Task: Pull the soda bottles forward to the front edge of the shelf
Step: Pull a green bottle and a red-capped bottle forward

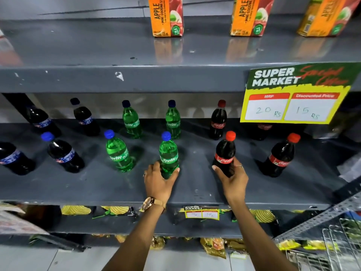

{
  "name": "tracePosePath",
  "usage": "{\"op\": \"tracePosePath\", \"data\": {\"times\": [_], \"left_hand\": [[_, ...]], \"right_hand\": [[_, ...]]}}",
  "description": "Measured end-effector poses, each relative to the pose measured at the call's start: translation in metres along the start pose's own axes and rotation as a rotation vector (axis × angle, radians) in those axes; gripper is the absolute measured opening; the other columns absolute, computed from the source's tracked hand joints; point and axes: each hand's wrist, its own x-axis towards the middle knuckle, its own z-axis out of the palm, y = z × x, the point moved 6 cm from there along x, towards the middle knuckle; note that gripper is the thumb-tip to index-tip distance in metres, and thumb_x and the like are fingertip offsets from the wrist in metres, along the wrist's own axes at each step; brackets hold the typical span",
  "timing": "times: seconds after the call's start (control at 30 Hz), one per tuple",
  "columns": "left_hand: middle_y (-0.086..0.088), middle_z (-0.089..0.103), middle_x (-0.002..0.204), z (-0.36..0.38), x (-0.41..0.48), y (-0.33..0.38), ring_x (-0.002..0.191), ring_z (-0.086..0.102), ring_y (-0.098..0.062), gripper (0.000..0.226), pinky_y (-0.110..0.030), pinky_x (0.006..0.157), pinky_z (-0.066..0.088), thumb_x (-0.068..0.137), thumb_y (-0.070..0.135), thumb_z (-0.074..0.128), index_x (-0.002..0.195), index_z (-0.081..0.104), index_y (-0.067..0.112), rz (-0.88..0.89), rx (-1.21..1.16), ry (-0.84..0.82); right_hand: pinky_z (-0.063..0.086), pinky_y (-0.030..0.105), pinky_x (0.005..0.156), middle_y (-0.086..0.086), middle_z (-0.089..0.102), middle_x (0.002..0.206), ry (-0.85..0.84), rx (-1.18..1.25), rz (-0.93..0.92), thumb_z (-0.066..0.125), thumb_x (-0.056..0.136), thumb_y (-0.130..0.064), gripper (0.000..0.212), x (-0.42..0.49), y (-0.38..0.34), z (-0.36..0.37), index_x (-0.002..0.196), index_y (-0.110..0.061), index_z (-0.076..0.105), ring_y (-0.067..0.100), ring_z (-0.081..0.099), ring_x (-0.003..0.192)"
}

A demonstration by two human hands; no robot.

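Observation:
Two rows of soda bottles stand on a grey shelf [109,189], well back from its front edge. My left hand [159,179] grips the base of a green Sprite bottle [168,153] with a blue cap. A dark Coca-Cola bottle [224,153] with a red cap is held low down by my right hand [232,178]. To the left stand another Sprite bottle [118,152] and a dark cola bottle with a blue label [62,153]. Right of my hands is a second Coca-Cola bottle [280,156]. The back row holds blue-label colas, Sprite bottles [131,119] and a Coca-Cola [218,120].
Orange apple juice cartons [166,16] stand on the shelf above. A yellow and green price sign [293,94] hangs from that shelf's edge at the right and hides part of a bottle. Snack packets [76,210] lie on the shelves below. A wire basket [340,243] is at the bottom right.

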Motion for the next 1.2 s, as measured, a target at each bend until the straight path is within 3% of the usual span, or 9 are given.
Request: {"op": "tracePosePath", "data": {"times": [0.1,0.3,0.5,0.73,1.0,1.2], "left_hand": [[-0.016,0.060,0.094,0.0000,-0.0009,0.0006,0.090,0.055,-0.038,0.052,-0.045,0.085,0.042,0.068,0.046,0.076,0.099,0.056,0.009,0.020,0.020,0.011],[-0.018,0.059,0.098,0.0015,-0.0026,0.0015,0.092,0.054,-0.040,0.054,-0.050,0.088,0.045,0.070,0.046,0.073,0.102,0.054,0.006,0.044,0.064,0.019],[-0.015,0.059,0.100,0.0016,-0.0014,0.0025,0.096,0.054,-0.039,0.059,-0.050,0.093,0.043,0.067,0.050,0.073,0.105,0.053,0.008,0.027,0.044,0.019],[-0.017,0.061,0.098,0.0005,-0.0019,0.0046,0.094,0.055,-0.040,0.058,-0.049,0.090,0.042,0.068,0.048,0.074,0.101,0.053,0.006,0.043,0.048,0.029],[-0.016,0.063,0.096,-0.0001,0.0008,0.0070,0.092,0.056,-0.039,0.059,-0.045,0.085,0.042,0.066,0.053,0.074,0.099,0.054,0.007,0.033,0.051,0.013],[-0.014,0.063,0.097,0.0017,0.0029,0.0070,0.093,0.057,-0.036,0.058,-0.044,0.086,0.042,0.066,0.053,0.073,0.100,0.055,0.009,0.036,0.056,0.009]], "right_hand": [[0.050,0.043,0.096,0.005,0.067,0.111,0.029,0.000,0.000,0.078,0.076,-0.022,0.051,0.0003,0.0017,-0.0025,0.123,-0.021,0.058,0.019,0.063,0.106],[0.049,0.045,0.097,0.008,0.064,0.116,0.038,-0.038,-0.004,0.074,0.077,-0.016,0.057,-0.0003,0.0037,-0.0027,0.130,-0.017,0.052,0.021,0.060,0.109],[0.045,0.031,0.090,0.011,0.066,0.114,0.052,-0.063,0.013,0.081,0.073,-0.021,0.061,-0.0007,0.0017,-0.0011,0.126,-0.011,0.052,0.024,0.060,0.106],[0.043,0.031,0.081,0.015,0.068,0.107,0.126,-0.108,0.064,0.087,0.062,-0.031,0.065,0.0014,0.0014,0.0006,0.112,-0.006,0.055,0.032,0.062,0.101],[0.041,0.027,0.080,0.015,0.067,0.109,0.142,-0.084,0.061,0.089,0.058,-0.029,0.066,0.0028,0.0018,0.0017,0.110,-0.007,0.054,0.032,0.063,0.101],[0.048,0.039,0.087,0.015,0.063,0.114,0.119,-0.132,0.032,0.087,0.057,-0.041,0.073,0.0020,0.0043,0.0020,0.114,-0.007,0.055,0.032,0.060,0.104]]}}
